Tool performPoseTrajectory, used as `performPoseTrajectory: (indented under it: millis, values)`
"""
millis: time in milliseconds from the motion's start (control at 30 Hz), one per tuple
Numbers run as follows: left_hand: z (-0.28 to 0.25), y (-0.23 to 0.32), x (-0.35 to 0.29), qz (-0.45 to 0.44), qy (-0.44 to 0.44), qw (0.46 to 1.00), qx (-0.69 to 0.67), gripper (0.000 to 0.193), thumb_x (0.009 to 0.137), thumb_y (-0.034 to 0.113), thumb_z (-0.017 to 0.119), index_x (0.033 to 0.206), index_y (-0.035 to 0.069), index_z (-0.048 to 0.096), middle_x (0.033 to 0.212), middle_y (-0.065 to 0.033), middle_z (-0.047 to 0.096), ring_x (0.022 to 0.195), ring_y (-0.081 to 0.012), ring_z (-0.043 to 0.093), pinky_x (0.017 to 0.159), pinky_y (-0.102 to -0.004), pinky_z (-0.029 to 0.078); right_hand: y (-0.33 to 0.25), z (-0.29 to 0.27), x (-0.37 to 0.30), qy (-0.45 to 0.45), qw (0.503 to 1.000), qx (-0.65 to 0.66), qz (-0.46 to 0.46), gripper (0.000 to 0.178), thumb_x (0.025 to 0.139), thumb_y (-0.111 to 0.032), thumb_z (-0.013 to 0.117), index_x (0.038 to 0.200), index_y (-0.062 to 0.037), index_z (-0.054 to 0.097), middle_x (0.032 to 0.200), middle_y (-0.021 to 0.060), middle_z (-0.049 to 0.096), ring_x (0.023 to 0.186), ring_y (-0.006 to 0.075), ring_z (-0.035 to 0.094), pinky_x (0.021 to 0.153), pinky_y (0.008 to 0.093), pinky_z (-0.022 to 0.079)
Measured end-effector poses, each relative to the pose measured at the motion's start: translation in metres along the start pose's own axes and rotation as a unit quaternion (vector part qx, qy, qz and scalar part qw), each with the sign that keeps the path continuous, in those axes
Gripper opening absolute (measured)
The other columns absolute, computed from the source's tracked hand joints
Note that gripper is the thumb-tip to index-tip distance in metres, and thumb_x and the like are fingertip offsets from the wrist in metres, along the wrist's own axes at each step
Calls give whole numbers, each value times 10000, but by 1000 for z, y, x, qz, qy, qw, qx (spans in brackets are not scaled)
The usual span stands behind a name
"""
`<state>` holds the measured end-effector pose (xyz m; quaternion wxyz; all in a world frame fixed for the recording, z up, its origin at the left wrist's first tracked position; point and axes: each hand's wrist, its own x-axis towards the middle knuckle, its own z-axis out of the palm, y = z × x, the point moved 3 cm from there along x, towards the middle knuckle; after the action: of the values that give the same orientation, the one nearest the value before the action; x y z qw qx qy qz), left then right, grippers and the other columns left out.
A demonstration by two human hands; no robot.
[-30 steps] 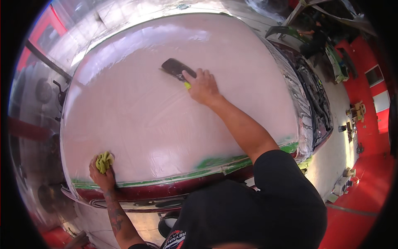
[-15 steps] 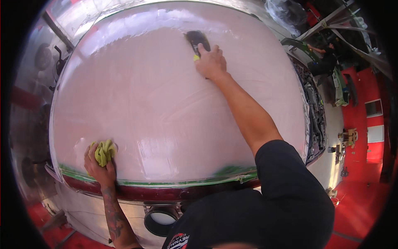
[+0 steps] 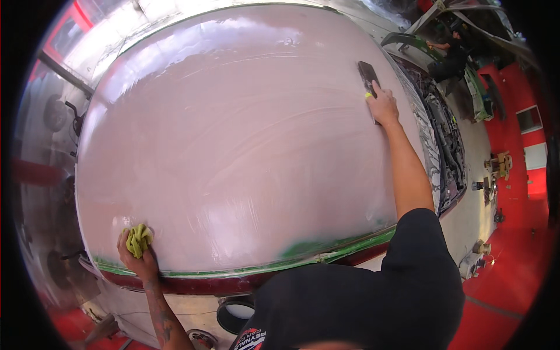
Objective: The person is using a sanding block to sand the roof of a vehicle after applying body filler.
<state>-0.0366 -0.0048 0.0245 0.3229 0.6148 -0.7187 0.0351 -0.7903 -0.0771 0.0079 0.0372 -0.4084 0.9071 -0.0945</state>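
A broad, curved car panel [image 3: 233,146], pale pink and wet with streaks, spreads out in front of me. At its far right, my stretched-out right hand [image 3: 383,107] grips a long dark sanding block [image 3: 368,73] that lies flat on the surface. A bit of yellow shows beside the thumb. Down at the near left, my left hand [image 3: 137,261] holds a crumpled yellow-green cloth [image 3: 139,240] against the panel close to its near edge.
A green strip [image 3: 233,273] runs along the panel's near edge above dark red bodywork. Exposed engine parts [image 3: 446,140] lie beyond the right edge. Farther right, another person [image 3: 456,55] is beside a green car part [image 3: 413,45]. A round black-rimmed container [image 3: 236,315] stands below.
My right hand has slid the sanding block a long way right and slightly nearer. The view has shifted; my left hand stays on the near left with the cloth.
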Motion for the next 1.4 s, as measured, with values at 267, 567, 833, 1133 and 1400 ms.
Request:
performPoseTrajectory:
  millis: [267,567,833,1133,1400]
  values:
    - [-1,22,8,-13,-12,1000,1,478,817,167,651,1271,25,605,1262,-219,612,1190,-421,566,1024,-499,416,-41,9,11,11,1000,16,-2,711,856,-422,576,1525,-214,452,1391,252,483,1252,413,556,1049,474,465]
    - [8,1,5,5,-22,999,-28,495,826,189,643,1280,-1,595,1276,-226,604,1211,-423,556,1036,-494,413,-345,33,-116,-118,933,96,-326,629,918,-329,569,1515,-170,449,1386,171,469,1270,349,491,1064,470,449]
    - [-2,-14,-5,-18,-20,999,-26,500,841,176,618,1299,-22,583,1271,-224,600,1221,-423,554,1054,-500,405,-81,2,4,-10,986,1,-166,599,930,-363,515,1507,-211,470,1409,161,508,1232,383,523,1049,484,454]
    - [-2,3,2,-15,-30,999,-20,495,835,139,613,1304,-13,573,1286,-228,587,1228,-397,553,1062,-476,402,-39,10,36,9,998,-9,-56,651,893,-411,533,1502,-192,473,1366,236,513,1235,406,571,1026,493,475]
    - [9,1,7,-5,-19,999,-47,505,827,199,639,1291,5,595,1277,-226,600,1238,-413,543,1057,-497,396,-354,33,-109,-132,909,79,-387,576,968,-321,524,1506,-130,445,1439,186,439,1311,344,477,1062,472,450]
